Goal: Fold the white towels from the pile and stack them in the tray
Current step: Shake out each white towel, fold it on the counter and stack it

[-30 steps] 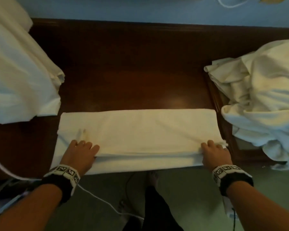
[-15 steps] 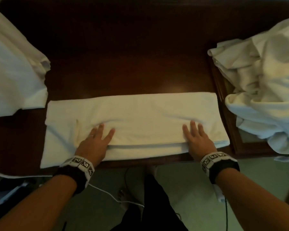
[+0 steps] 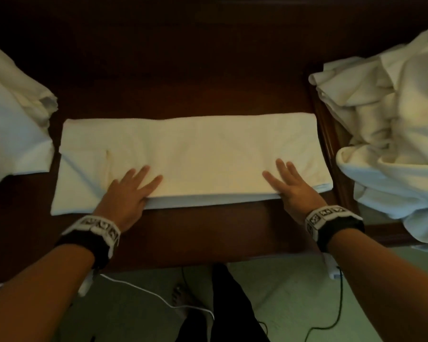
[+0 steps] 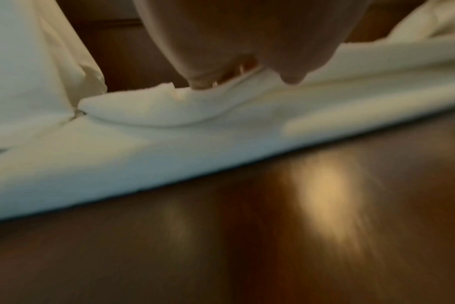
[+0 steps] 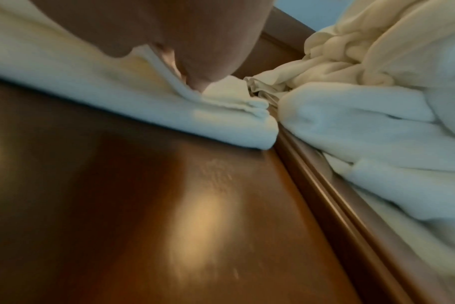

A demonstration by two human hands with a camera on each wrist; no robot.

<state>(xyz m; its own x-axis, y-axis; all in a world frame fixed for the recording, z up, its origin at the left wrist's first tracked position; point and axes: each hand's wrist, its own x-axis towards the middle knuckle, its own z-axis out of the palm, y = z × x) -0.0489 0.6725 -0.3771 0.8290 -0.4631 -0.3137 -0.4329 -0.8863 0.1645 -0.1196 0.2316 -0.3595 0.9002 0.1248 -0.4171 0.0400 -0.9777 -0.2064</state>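
A folded white towel (image 3: pixel 195 154) lies lengthwise on the dark wooden worktop (image 3: pixel 183 70). Both the left hand (image 3: pixel 126 193) and the right hand (image 3: pixel 294 186) press flat on its near edge, fingers straight and spread, grasping nothing. The loose pile (image 3: pixel 393 132) sits just right of it, more cloth (image 3: pixel 10 119) to the left.

Both arms reach forward from the bottom of the head view, each wrist wrapped in a black band with a patterned white strip. The left hand (image 3: pixel 127 191) lies palm down, fingers straight and spread, angled up and to the right. The right hand (image 3: pixel 293 186) mirrors it — palm down, fingers straight and fanned, leaning up and to the left — well apart from the other.
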